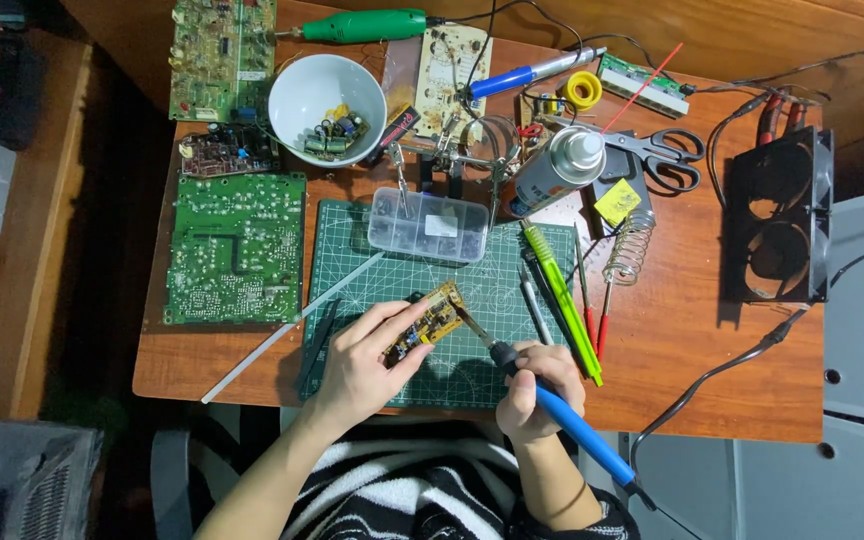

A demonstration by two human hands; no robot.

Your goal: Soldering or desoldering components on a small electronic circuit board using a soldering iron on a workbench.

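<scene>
Wood-brown tabletop [712, 330] is seen from above, crowded with electronics gear. Largest on it, a green cutting mat [352, 260] is spread at the near middle, and a big green circuit board [237, 248] is laid just left of it. Farther back, a white bowl [327, 95] of small parts and a clear parts box [428, 225] are set.

Over the mat, a small tan board [425, 324] is held tilted by the left hand [362, 365], pinched by its edges between thumb and fingers, the grip closed on it. The right hand [537, 390] is wrapped shut around the blue handle of a soldering iron [542, 395], and the tip is brought against the board's upper right edge.

Now the board itself: thin and flat, tan-yellow, with small dark components clustered toward the lower left end. It is judged light and stiff, yet fragile where parts and solder joints stand proud, and likely hot near the tip. It is best taken by the bare edges, as here, well away from the iron. The iron is best held by its blue handle only; the metal shaft is to be left alone.
</scene>
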